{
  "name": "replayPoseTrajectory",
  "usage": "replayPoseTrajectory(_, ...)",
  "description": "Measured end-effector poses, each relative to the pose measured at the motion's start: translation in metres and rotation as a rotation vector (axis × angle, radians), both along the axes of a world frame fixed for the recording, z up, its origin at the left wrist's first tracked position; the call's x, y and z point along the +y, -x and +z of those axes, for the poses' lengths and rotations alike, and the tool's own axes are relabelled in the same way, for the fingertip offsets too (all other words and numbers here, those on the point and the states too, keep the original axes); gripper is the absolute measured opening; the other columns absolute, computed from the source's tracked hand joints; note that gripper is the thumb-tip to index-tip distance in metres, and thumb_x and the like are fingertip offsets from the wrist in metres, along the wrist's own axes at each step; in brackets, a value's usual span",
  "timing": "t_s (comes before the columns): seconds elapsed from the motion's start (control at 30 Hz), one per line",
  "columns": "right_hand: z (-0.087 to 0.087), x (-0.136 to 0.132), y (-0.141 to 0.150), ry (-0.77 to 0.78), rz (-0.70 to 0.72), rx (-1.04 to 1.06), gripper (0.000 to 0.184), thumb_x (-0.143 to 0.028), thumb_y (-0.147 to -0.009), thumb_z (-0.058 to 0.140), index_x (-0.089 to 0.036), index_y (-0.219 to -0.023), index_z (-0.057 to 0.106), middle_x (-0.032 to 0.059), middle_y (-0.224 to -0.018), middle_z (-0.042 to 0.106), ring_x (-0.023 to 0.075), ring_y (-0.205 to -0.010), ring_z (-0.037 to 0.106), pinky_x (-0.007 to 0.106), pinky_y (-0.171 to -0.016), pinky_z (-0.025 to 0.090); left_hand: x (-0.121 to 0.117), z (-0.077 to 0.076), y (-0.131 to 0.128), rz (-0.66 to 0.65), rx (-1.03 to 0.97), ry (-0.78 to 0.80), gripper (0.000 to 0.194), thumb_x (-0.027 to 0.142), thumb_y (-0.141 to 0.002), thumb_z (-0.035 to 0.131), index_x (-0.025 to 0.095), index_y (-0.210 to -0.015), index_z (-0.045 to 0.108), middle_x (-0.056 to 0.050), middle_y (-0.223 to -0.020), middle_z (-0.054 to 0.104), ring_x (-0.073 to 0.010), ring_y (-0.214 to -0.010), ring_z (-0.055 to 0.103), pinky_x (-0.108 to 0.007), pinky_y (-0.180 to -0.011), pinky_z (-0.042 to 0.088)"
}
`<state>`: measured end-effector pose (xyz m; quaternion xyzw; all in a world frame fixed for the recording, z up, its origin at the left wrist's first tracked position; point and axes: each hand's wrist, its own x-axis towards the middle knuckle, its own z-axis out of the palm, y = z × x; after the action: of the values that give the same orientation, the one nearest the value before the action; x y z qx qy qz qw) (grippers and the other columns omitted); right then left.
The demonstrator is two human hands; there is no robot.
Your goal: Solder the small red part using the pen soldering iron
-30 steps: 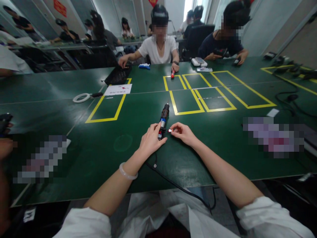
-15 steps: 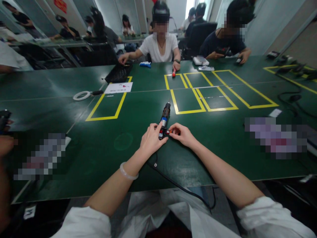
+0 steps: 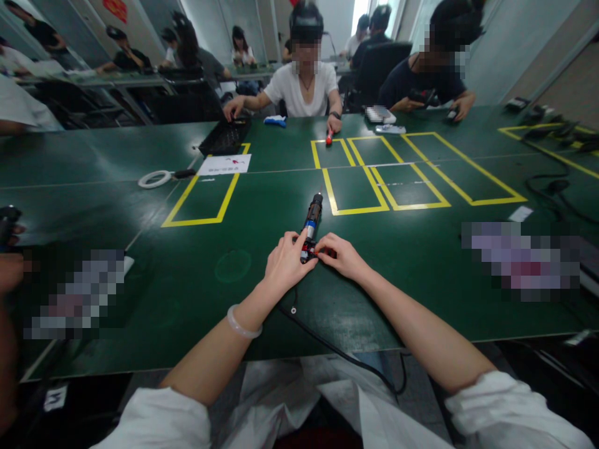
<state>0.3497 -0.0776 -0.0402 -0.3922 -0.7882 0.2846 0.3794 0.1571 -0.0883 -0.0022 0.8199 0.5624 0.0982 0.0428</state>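
Surface: one green table [image 3: 412, 268], glossy, with a pale seam crossing ahead of my grip. Room: a back table beyond, people seated along it, too blurred to count.

Yellow tape outlines [image 3: 191, 222]: one ahead-left of my hands, three columns ahead-right, part of another far right.

Co-workers on the far side: two. White top [image 3: 281, 84] directly ahead, one red-tipped item [image 3: 329, 141] in hand; dark top [image 3: 397, 88] ahead-right. A further person's hand [image 3: 14, 272] well left of my grip.

Across the left outline: one white card [image 3: 224, 164]; one black tray [image 3: 219, 140] just beyond it. Also ahead-left: one white ring [image 3: 154, 179] with a dark end. One black cable [image 3: 334, 350], running from beside my left wrist towards me; one small metal ring [image 3: 293, 310] near it.

In grip: one dark tool [image 3: 313, 212], blue-banded, tip pointing away from me. My left hand [image 3: 286, 265] is clamped over its near end. My right hand [image 3: 345, 257] pinches one small red piece [image 3: 329, 252] there; whether piece and tool touch, I cannot tell.
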Motion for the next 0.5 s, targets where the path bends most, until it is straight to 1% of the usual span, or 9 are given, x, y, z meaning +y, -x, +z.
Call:
replayPoseTrajectory(0.1,-0.0011,0.0005,0.0005,-0.011,-0.024,-0.003,0.008,-0.020,-0.091,0.061,-0.020,-0.093,0.068,0.0054,-0.094,0.060,0.0172,-0.085,0.058,0.030,-0.078,0.047,-0.0006,0.0002,-0.0010,0.002,0.003,-0.004,0.076,0.051,-0.086,0.062,0.029,-0.152,0.033,-0.011,-0.131,0.048,-0.0279,-0.110,0.056,-0.035,-0.082,0.052)
replayPoseTrajectory(0.23,-0.0023,0.0012,0.0027,-0.008,-0.040,-0.001,0.009,-0.017,-0.091,0.060,-0.020,-0.091,0.069,0.0044,-0.089,0.060,0.0161,-0.080,0.058,0.029,-0.076,0.047,-0.0012,0.0006,-0.0029,-0.009,0.013,-0.017,0.073,0.051,-0.087,0.061,0.027,-0.151,0.036,-0.012,-0.129,0.048,-0.0283,-0.111,0.055,-0.036,-0.081,0.052)
replayPoseTrajectory(0.4,-0.0026,0.0018,0.0049,-0.020,-0.040,-0.007,0.011,-0.016,-0.091,0.059,-0.020,-0.090,0.069,0.0054,-0.092,0.063,0.0177,-0.086,0.060,0.031,-0.081,0.047,-0.0016,0.0026,-0.0066,0.000,0.034,-0.013,0.072,0.050,-0.089,0.058,0.028,-0.153,0.032,-0.013,-0.127,0.047,-0.0286,-0.108,0.054,-0.037,-0.081,0.051)
replayPoseTrajectory(0.5,-0.0020,0.0021,0.0053,-0.020,-0.040,-0.012,0.012,-0.017,-0.091,0.059,-0.020,-0.089,0.070,0.0056,-0.092,0.064,0.0180,-0.085,0.061,0.031,-0.080,0.047,-0.0016,0.0036,-0.0083,0.005,0.040,-0.005,0.071,0.048,-0.090,0.057,0.030,-0.153,0.031,-0.013,-0.126,0.046,-0.0285,-0.108,0.053,-0.037,-0.082,0.050)
